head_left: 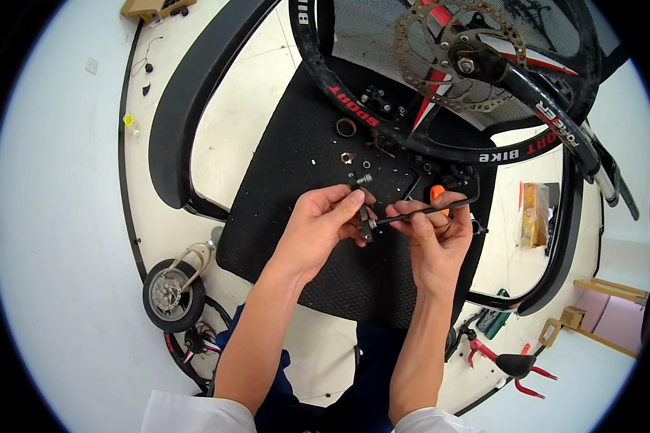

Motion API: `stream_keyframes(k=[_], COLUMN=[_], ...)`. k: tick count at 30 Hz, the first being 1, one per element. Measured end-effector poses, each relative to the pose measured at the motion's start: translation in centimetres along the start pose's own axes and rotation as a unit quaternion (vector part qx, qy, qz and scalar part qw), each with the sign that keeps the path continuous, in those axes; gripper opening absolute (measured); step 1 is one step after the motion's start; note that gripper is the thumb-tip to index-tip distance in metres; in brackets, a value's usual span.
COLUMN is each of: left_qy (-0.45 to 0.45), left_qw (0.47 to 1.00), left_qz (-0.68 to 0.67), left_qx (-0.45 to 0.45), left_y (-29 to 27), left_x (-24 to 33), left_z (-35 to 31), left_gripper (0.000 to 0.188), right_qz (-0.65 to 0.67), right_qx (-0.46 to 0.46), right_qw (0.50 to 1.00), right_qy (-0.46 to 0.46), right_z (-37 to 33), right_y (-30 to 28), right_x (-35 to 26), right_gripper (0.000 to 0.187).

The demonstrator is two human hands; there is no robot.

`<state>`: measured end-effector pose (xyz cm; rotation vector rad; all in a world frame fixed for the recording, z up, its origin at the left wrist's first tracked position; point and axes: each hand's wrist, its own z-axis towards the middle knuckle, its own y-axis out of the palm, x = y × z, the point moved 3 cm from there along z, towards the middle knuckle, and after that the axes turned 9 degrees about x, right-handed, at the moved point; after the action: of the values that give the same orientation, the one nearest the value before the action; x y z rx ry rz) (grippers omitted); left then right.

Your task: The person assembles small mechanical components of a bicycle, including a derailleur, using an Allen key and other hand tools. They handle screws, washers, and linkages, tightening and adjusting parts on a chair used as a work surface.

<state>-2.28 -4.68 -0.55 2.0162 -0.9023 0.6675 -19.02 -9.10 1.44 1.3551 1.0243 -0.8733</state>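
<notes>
Hands: centre of the frame, apart from each other, linked by tool and part.
Left hand (323, 220): thumb and fingers pinched on a small dark metal part (367, 225), held over the seat, just below mid-frame.
Right hand (440, 234): fingers closed round a long black L-shaped key (426, 211); bent end upward at right, far tip meeting the metal part; exact seating too small to tell.
Seat (282, 173): black, textured; a brownish ring (346, 135), a small nut (347, 158) and loose bits above the left hand; orange object (438, 193) partly behind the right fingers.
Wheel (397, 138): upper right, dark rim, perforated disc (412, 76) at its hub.
Floor: smaller wheel (173, 296) lower left; green case (492, 323) lower right.
</notes>
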Motion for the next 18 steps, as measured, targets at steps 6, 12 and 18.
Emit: stream_keyframes(k=[6,12,18], left_qy=[0.023,0.010,-0.033], left_qw=[1.000,1.000,0.993], left_qz=[0.017,0.020,0.067], left_qx=[-0.008,-0.014,-0.091], left_y=[-0.4,-2.8,-1.1], left_x=[0.3,1.7,0.4], left_z=[-0.2,-0.1,-0.5], left_gripper=[0.022,0.023,0.025], right_qz=[-0.020,0.079,0.031], right_qx=[0.005,0.042,0.038], right_qw=[1.000,0.996,0.999], right_qy=[-0.001,-0.026,-0.020], right_z=[-0.2,0.7,0.5], right_y=[0.1,-2.3,0.1], right_x=[0.4,-0.7,0.2], right_gripper=[0.028,0.027,0.024])
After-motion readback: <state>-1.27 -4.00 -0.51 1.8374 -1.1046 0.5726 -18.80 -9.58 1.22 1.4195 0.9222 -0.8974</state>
